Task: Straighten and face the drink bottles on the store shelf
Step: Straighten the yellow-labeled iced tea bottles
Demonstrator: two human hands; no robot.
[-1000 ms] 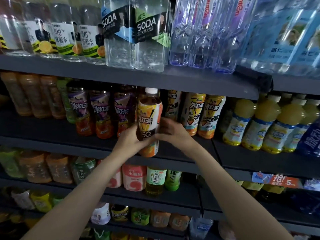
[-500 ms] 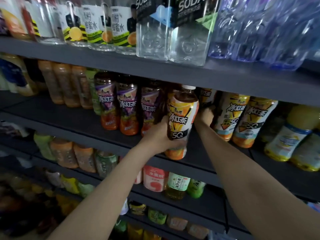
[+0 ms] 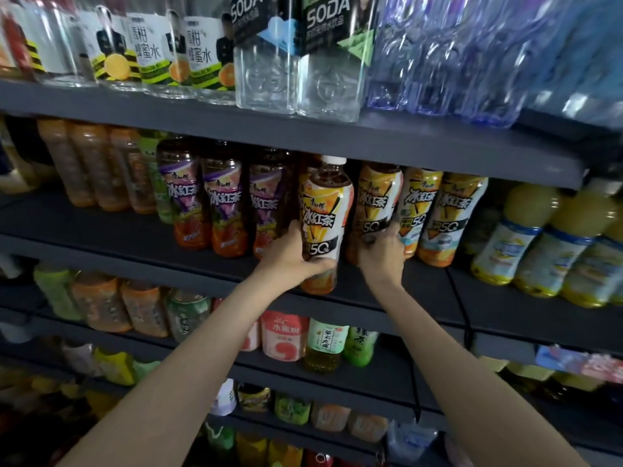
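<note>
The left grip (image 3: 290, 254) is wrapped round the lower body of a yellow iced tea bottle (image 3: 325, 224), holding it upright at the front edge of the middle shelf (image 3: 438, 291), label facing out. Just right of it, the right grip (image 3: 381, 254) clasps the base of the neighbouring yellow bottle (image 3: 379, 203) standing further back in the row. Purple-labelled tea bottles (image 3: 224, 203) stand left of the left grip.

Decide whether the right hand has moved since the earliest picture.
Yes. The right hand left the held bottle and moved right, onto the next yellow bottle on the shelf.
</note>
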